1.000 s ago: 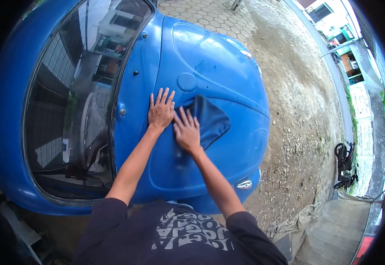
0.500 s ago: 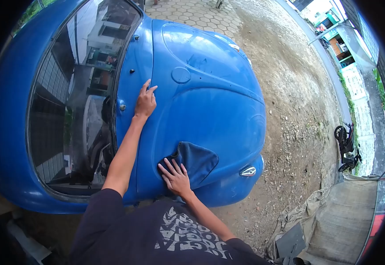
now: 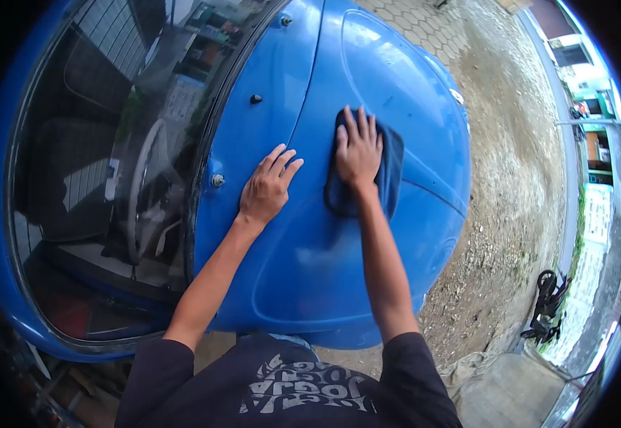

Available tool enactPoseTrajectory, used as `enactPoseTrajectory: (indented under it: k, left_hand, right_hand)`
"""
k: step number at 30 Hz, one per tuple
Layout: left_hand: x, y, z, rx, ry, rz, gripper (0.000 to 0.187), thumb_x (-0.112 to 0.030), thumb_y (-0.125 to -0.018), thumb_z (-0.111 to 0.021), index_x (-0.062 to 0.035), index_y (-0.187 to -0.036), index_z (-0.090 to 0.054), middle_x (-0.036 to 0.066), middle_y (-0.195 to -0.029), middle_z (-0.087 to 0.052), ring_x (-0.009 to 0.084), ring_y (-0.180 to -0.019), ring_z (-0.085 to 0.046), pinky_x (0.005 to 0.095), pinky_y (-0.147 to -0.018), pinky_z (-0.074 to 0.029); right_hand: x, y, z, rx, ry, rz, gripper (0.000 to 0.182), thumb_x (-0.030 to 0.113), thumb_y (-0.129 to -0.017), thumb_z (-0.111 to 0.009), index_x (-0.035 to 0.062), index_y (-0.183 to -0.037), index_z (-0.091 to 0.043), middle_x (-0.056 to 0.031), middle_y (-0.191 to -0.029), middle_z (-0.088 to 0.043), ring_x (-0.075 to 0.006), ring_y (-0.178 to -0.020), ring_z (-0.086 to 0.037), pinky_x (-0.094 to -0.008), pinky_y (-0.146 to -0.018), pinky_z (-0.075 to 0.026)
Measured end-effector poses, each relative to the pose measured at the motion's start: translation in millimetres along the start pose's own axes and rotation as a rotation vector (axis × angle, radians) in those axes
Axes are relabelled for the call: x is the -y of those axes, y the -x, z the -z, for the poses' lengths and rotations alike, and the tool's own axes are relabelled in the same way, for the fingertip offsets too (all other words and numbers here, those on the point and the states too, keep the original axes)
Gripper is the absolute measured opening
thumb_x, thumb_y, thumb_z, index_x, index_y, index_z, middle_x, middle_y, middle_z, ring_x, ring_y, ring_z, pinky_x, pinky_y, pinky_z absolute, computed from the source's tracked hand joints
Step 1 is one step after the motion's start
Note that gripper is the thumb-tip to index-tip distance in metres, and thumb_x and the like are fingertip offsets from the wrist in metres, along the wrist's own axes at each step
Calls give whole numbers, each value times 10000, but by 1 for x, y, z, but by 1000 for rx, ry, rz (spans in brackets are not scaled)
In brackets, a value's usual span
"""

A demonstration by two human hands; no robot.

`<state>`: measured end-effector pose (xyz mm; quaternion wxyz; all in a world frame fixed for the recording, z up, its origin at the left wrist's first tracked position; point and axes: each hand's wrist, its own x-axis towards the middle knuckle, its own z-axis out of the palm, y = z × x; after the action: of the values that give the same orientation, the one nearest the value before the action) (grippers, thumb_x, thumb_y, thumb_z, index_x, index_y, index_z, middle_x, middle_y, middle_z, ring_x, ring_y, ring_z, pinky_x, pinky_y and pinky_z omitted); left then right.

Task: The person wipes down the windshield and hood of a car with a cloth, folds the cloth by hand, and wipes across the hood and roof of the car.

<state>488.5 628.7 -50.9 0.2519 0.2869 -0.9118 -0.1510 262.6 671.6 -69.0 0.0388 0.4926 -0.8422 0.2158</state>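
A dark blue cloth lies on the bonnet of a blue car. My right hand presses flat on the cloth, fingers spread with their tips near its far edge. To the left, my left hand rests on the bonnet close to the seam below the windscreen, holding nothing. Its fingers are stretched out and a little bent. A faint pale smear shows on the paint below the cloth.
The windscreen fills the left side, with a steering wheel behind it. Metal fittings and a small black nozzle stick up beside it. Gravel ground lies beyond the car, with a motorcycle at the right.
My right hand has slid the cloth from the near side of the bonnet to its middle, farther away. My left hand stays near the seam, and the view has shifted closer.
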Motion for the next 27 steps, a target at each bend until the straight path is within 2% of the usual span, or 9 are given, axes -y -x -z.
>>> enactPoseTrajectory:
  k: [5, 8, 10, 15, 19, 27]
  left_hand:
    - [0, 2, -2, -9, -34, -5, 463, 104, -857, -543, -85, -1248, -702, 102, -1328, -648, 309, -1365, -543, 430, -1144, -486]
    - [1, 2, -1, -2, -34, -8, 396, 56, -904, -552, -84, -1245, -696, 97, -1345, -636, 303, -1364, -541, 428, -1118, -488]
    - [0, 1, -2, -8, -33, -2, 393, 46, -899, -558, -87, -1242, -695, 100, -1346, -635, 307, -1361, -541, 431, -1119, -483]
    - [-1, 1, 0, -20, -28, -30, 392, 20, -889, -563, -94, -1243, -688, 104, -1347, -633, 315, -1359, -538, 435, -1128, -465]
    - [2, 2, -7, -57, -17, -49, 389, 3, -900, -543, -97, -1248, -685, 103, -1351, -634, 318, -1361, -534, 438, -1134, -456]
    - [7, 2, -12, -64, -32, -88, 398, 10, -916, -507, -101, -1261, -672, 107, -1354, -628, 322, -1362, -530, 445, -1139, -455]
  right_hand:
    - [-27, -77, -18, 127, 9, -86, 536, 457, -1100, -346, 330, -1620, -375, -71, -1698, -327, -335, -1578, -257, -563, -1253, -210]
    - [-24, -74, -21, 97, -4, -83, 537, 442, -1089, -367, 322, -1611, -397, -68, -1686, -354, -326, -1575, -269, -550, -1257, -216]
    - [-18, -57, -18, 80, 2, -70, 536, 443, -1085, -378, 324, -1608, -405, -68, -1684, -358, -325, -1571, -280, -553, -1254, -216]
    - [30, 50, 5, -54, 18, 16, 510, 391, -1060, -479, 315, -1564, -481, -54, -1667, -389, -331, -1547, -325, -591, -1236, -217]
    - [76, 161, 32, 29, -40, 89, 522, 338, -1032, -528, 300, -1552, -498, -67, -1646, -420, -308, -1530, -363, -538, -1211, -275]
    - [160, 349, 59, 165, -173, 133, 540, 314, -1016, -570, 321, -1551, -498, -16, -1636, -436, -252, -1509, -390, -500, -1228, -240]
